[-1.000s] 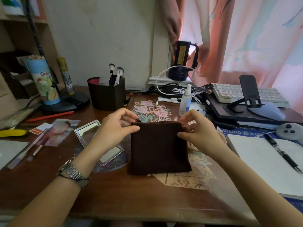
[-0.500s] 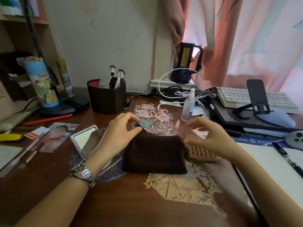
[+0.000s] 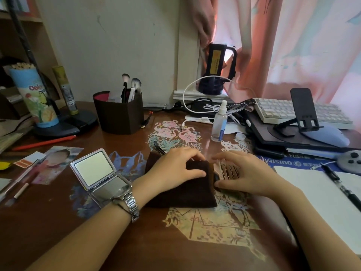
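A dark brown cloth pouch (image 3: 183,192) lies flat on the wooden desk (image 3: 58,222), just in front of me. My left hand (image 3: 173,169) rests on its upper part, with fingers curled over the top edge and the thumb pinching the fabric. At the pouch's right edge my right hand (image 3: 250,175) grips a hairbrush (image 3: 228,170) with pale bristles, fingers arched over it and thumb beneath. Most of the brush is hidden by that hand. A small dark stick (image 3: 158,147) pokes out behind the pouch.
An open compact mirror (image 3: 101,173) sits left of the pouch, with a photo (image 3: 56,163) and pens beyond it. A brown brush holder (image 3: 119,116) and spray bottle (image 3: 219,124) stand behind. An open notebook with a pen (image 3: 320,194), keyboard (image 3: 293,112) and phone stand (image 3: 302,114) fill the right.
The pouch, held upright by both hands a second ago, has been laid flat. My right hand let go of it and took hold of the hairbrush; my left hand stayed on the pouch.
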A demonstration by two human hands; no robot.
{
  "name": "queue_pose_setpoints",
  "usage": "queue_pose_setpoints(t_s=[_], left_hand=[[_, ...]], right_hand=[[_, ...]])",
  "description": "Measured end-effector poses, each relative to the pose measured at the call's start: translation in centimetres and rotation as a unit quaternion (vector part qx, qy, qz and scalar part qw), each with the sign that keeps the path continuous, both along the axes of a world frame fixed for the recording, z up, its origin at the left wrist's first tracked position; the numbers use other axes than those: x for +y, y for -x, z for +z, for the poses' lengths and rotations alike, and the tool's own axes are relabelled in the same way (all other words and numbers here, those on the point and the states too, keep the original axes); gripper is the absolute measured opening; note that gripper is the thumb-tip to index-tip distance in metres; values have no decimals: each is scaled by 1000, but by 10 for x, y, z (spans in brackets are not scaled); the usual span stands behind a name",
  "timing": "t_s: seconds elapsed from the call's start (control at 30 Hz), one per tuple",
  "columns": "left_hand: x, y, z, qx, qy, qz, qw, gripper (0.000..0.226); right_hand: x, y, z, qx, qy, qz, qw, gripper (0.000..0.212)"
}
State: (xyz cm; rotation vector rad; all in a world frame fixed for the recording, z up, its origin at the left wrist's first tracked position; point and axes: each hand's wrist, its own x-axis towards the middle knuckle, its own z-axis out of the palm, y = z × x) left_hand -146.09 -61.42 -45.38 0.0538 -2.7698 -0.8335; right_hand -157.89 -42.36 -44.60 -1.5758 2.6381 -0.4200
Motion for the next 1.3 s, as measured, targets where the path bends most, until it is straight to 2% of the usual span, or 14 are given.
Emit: queue_pose_setpoints(t_s=[0.3,0.5,0.73,0.9,1.1,1.3], left_hand=[[-13,-5,-3,-11,6,-11,1000,25],[-35,-24,1,-24,-38,15,999,26],[-45,-31,6,-54,-46,25,997,30],[-32,-25,0,-29,-45,32,998,33],[-4,-5,-4,10,-18,-3,1000,32],[4,1,-5,9,-8,-12,1000,33]], right_hand=[[0,5,-3,12,-11,-7,1000,70],[1,7,-5,1,-6,-9,1000,70],[4,5,-4,-9,13,-4,1000,66],[4,5,-4,-27,20,-2,999,61],[3,3,-2,-25,15,1,1000,58],[4,2,-2,-23,19,0,1000,58]])
